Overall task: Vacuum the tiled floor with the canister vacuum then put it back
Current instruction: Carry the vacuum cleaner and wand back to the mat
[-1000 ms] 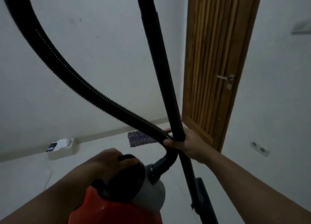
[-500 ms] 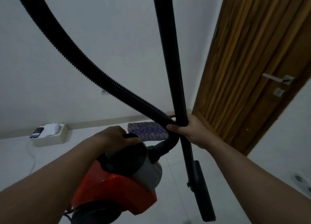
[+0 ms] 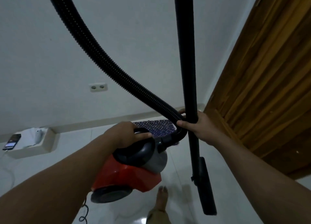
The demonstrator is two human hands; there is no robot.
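Note:
The red and grey canister vacuum [image 3: 127,175] hangs in the air above the white tiled floor [image 3: 178,171]. My left hand [image 3: 125,133] grips its black carry handle from above. My right hand [image 3: 200,128] grips the upright black wand [image 3: 186,55] together with the ribbed black hose [image 3: 107,60], which curves down from the top left to the canister's front. The flat black floor nozzle [image 3: 206,186] hangs at the wand's lower end, off the floor. A black power cord [image 3: 85,212] dangles beneath the canister.
A wooden door [image 3: 269,82] stands close on the right. A patterned blue mat [image 3: 156,128] lies by the far wall, under a wall socket [image 3: 98,87]. On the left, a phone [image 3: 12,141] rests on a white box [image 3: 33,142]. My bare foot [image 3: 162,202] is below.
The view has tilted down and drawn nearer the door and the far wall. More of the canister, its wheel, the nozzle and my foot now show. Both hands keep their hold.

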